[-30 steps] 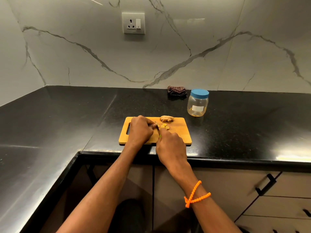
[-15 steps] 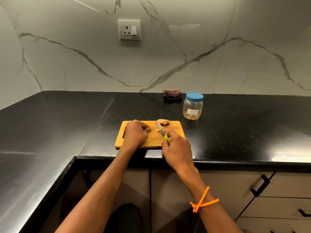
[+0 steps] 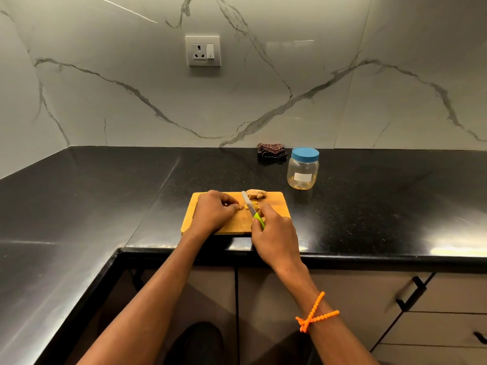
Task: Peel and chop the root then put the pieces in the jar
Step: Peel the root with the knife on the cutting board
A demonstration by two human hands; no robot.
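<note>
Orange beads are seen nearest, on a bracelet tied round the right wrist. Farther in, the right hand is closed round the green handle of a knife, its fingers clamped together on it. A second ago the blade was hidden low between the hands; now it is raised and angled away to the far left, its pale flat side shown above the wooden board. The left hand is curled, fingertips drawn together and pinched on a small piece of root just left of the blade. A few yellow cut bits are lying right beside the knife, though their number cannot be told. This is judged to be a reset between cuts: the chopping is under way, not finished. At the far edge of the board a larger knob of ginger is left uncut. Beyond the board, to the right, the jar is standing upright with its blue lid on, so nothing has been transferred. A dark folded cloth is lying against the marble wall.
</note>
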